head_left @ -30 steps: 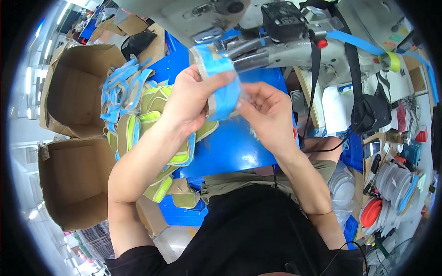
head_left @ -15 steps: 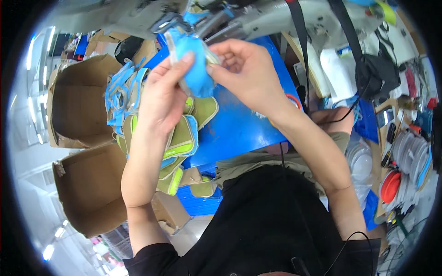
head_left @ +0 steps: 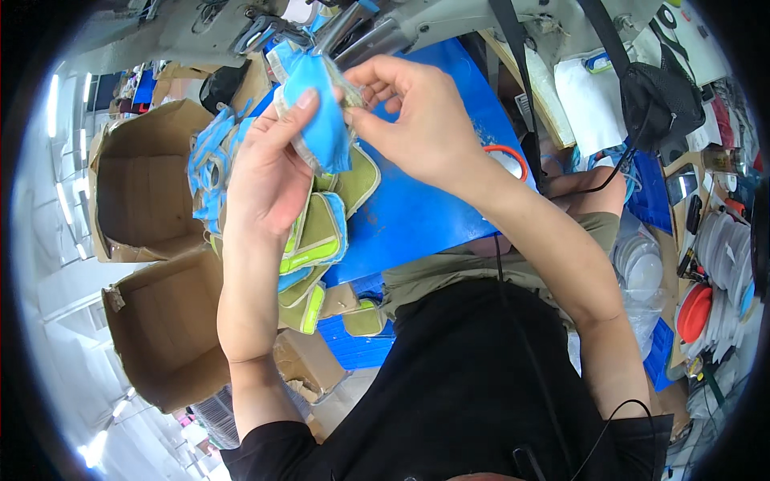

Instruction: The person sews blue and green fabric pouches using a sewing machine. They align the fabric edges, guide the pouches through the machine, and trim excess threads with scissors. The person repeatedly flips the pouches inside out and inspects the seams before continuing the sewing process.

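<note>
In front of the machine, both hands hold a sewn blue fabric piece [head_left: 325,116] with pale edge trim. My left hand [head_left: 269,172] is closed on its left side, the thumb lying flat on the blue face. At the right edge, my right hand [head_left: 417,120] pinches the trim between thumb and index finger, its other fingers curled. Beneath my left forearm is a pile of olive fabric pieces [head_left: 313,236] with lime-green strips and blue linings. Blue fabric pieces with pale trim [head_left: 215,164] hang in a tangle left of my left wrist.
A grey machine [head_left: 449,24] with metal bars spans the far edge over the blue tabletop [head_left: 401,216]. On the left stand two open cardboard boxes [head_left: 148,192]. A red ring-shaped object [head_left: 523,164] lies near my right forearm. A black pouch [head_left: 662,104] hangs at the right.
Both hands have shifted slightly left with the blue fabric piece, which is turned a little. The view has shifted slightly too.
</note>
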The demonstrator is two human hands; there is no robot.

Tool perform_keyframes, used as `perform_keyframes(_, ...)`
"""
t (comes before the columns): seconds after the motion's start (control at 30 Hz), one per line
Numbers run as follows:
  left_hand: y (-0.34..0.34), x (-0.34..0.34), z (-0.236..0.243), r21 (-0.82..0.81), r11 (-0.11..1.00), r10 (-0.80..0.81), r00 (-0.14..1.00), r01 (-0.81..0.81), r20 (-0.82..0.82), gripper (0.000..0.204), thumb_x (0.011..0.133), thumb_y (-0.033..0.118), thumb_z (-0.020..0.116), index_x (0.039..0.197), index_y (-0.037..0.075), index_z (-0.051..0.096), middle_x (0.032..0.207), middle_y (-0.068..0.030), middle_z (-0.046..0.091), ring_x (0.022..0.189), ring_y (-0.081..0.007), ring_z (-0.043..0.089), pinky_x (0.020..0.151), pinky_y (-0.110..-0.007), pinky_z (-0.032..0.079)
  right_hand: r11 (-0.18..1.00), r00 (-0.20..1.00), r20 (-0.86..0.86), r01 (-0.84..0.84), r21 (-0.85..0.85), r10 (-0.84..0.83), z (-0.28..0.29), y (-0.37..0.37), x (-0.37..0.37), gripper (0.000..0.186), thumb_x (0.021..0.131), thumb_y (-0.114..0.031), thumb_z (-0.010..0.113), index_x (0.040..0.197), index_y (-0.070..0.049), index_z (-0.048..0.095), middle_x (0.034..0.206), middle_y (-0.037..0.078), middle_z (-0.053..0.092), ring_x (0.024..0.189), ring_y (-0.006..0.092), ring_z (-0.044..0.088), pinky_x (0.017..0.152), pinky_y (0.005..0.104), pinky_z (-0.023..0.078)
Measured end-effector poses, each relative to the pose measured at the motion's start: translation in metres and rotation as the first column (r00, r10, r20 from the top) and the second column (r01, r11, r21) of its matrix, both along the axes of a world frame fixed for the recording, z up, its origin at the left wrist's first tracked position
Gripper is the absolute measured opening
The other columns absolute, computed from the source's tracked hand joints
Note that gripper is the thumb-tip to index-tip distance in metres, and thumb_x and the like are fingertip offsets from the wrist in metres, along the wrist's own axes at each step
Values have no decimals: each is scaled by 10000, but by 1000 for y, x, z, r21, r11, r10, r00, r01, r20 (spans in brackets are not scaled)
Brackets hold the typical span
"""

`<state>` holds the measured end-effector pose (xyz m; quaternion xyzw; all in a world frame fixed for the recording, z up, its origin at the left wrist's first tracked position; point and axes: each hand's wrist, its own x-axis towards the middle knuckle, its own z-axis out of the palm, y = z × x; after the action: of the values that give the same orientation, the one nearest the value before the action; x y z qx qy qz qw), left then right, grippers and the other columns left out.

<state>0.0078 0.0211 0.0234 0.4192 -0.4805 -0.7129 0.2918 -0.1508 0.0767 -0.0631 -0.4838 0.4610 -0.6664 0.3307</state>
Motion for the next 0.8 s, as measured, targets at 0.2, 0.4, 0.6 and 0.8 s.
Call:
perform_keyframes(0.2, 9, -1, -12, -103, 991, 94, 995, -89, 45, 233, 959, 183, 736, 1127, 23, 713, 1047, -63, 750, 898, -107, 696, 811, -253, 542, 999, 999, 16, 32, -15, -31, -4, -5, 3, 255, 788, -68, 758, 1035, -15, 720, 882, 107, 737, 814, 196, 717, 758, 319, 557)
perform_keyframes(0.4, 9, -4, -17, -150, 986, 78, 995, -68, 65, 196, 951, 172, 750, 1074, 20, 741, 976, -39, 753, 825, -65, 655, 750, -228, 506, 998, 998, -4, 56, -6, -56, -6, -3, 3, 262, 784, -76, 769, 1033, -23, 710, 892, 100, 726, 814, 189, 704, 755, 317, 555)
perform_keyframes(0.6, 1, -7, -16, -206, 977, 64, 996, -51, 59, 181, 943, 148, 755, 1067, 16, 743, 966, -45, 751, 825, -69, 659, 727, -232, 509, 994, 994, -24, 108, 8, -107, -1, -10, 7, 249, 801, -70, 765, 1037, -17, 705, 909, 97, 733, 834, 189, 710, 765, 314, 556)
perform_keyframes(0.8, -18, -8, -14, -250, 968, 9, 997, 11, 80, 183, 933, 155, 765, 1043, 11, 742, 935, -48, 748, 799, -80, 663, 721, -238, 516, 985, 986, 6, 169, -11, -169, -2, -15, 11, 232, 817, -80, 773, 1020, 1, 695, 919, 108, 739, 848, 192, 716, 767, 320, 557)
